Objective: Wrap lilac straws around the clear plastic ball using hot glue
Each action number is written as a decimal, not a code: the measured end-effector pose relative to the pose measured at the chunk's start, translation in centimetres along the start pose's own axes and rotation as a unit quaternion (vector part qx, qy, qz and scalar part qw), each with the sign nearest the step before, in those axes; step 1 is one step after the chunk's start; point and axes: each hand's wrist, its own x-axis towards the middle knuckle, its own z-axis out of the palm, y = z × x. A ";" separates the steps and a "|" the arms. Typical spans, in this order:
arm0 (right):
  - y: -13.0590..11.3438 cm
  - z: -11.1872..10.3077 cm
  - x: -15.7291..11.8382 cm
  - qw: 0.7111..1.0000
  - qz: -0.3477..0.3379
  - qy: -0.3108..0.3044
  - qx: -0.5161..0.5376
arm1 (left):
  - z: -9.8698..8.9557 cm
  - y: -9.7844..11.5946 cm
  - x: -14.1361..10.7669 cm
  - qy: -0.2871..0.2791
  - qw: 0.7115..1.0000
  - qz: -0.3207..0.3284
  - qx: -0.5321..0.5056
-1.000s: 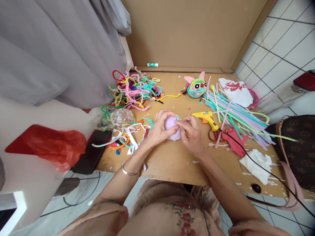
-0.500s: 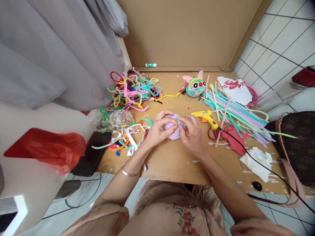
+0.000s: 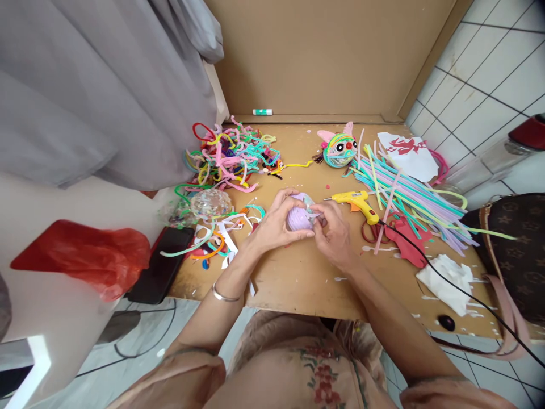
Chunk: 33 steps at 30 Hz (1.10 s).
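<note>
A ball wrapped in lilac pipe cleaners (image 3: 298, 219) sits between my hands over the front middle of the table. My left hand (image 3: 279, 222) is curled around its left side, thumb along the lower edge. At the ball's right side, my right hand (image 3: 332, 227) pinches a lilac pipe cleaner end between thumb and fingers. Part of the ball's upper right looks clear or pale green. Just right of my right hand lies a yellow glue gun (image 3: 355, 203), its nozzle pointing left.
Tangled pipe cleaners (image 3: 230, 156) lie at the back left, near a clear ball (image 3: 210, 203). A decorated ball with pink ears (image 3: 338, 150) stands behind. Straight pipe cleaners (image 3: 409, 187), red scissors (image 3: 369, 232), red felt (image 3: 406, 241) and a tissue (image 3: 447, 281) lie right. The black cord (image 3: 443, 277) crosses there.
My left hand has shifted from pinching at the top to cupping the ball's left side. The ball has turned and shows more lilac wrapping. My right hand still pinches at its right.
</note>
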 end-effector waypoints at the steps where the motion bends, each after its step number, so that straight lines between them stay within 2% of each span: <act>1: 0.1 0.1 -0.1 1.000 0.005 0.002 -0.008 | 0.2 -0.2 0.0 -0.001 1.000 0.007 0.015; 5: 0.4 0.1 -0.1 0.999 0.024 0.016 -0.039 | 0.7 -0.7 0.0 0.001 0.996 0.013 0.092; 10: 0.5 -0.3 0.1 0.995 0.058 0.015 -0.086 | 0.8 -0.3 -0.2 0.017 0.985 -0.022 0.172; 15: 0.6 -0.6 0.2 0.989 0.079 -0.005 -0.126 | 0.5 0.2 -0.1 0.013 0.991 -0.026 0.132; 20: 0.3 -0.7 0.2 0.989 0.074 0.015 -0.124 | 0.3 0.5 0.1 -0.001 0.994 -0.050 0.096; 24: -0.2 -0.8 0.3 0.996 0.039 0.023 -0.079 | 1.0 0.4 0.0 0.010 0.992 -0.054 0.115; 28: -0.6 -0.6 0.3 0.999 0.015 0.019 -0.030 | 1.8 0.1 -0.1 0.043 0.992 -0.039 0.115; 33: -1.0 -0.8 0.5 0.999 0.010 0.046 0.023 | 1.3 0.2 0.1 0.042 0.998 -0.036 0.024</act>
